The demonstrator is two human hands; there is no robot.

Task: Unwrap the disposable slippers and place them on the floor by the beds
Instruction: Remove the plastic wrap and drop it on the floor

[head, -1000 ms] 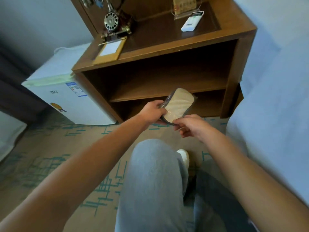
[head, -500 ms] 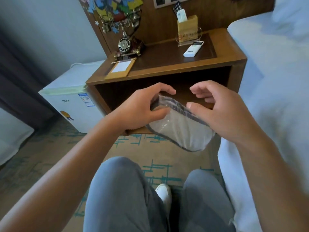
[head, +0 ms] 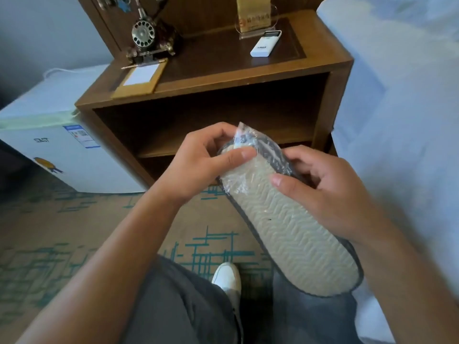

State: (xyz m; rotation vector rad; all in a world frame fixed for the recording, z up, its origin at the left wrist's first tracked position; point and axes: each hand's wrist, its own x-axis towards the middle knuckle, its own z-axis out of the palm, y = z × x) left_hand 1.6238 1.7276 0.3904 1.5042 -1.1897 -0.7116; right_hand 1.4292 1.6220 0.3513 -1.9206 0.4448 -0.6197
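Each grip pinches the wrapped slippers [head: 285, 227] above patterned carpet [head: 62, 232]; wooden nightstand [head: 223, 78] stands beyond.

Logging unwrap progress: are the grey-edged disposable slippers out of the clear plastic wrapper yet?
Still wrapped. Crinkled clear plastic wrapper covers the grey-edged disposable slippers; left hand pinches its far end, right hand grips the side.

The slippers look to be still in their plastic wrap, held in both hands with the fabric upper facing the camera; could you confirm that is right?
Not quite. In the head view the slippers are still in their plastic wrap and held by the left hand and right hand, but the ridged pale sole faces the camera, not the fabric upper.
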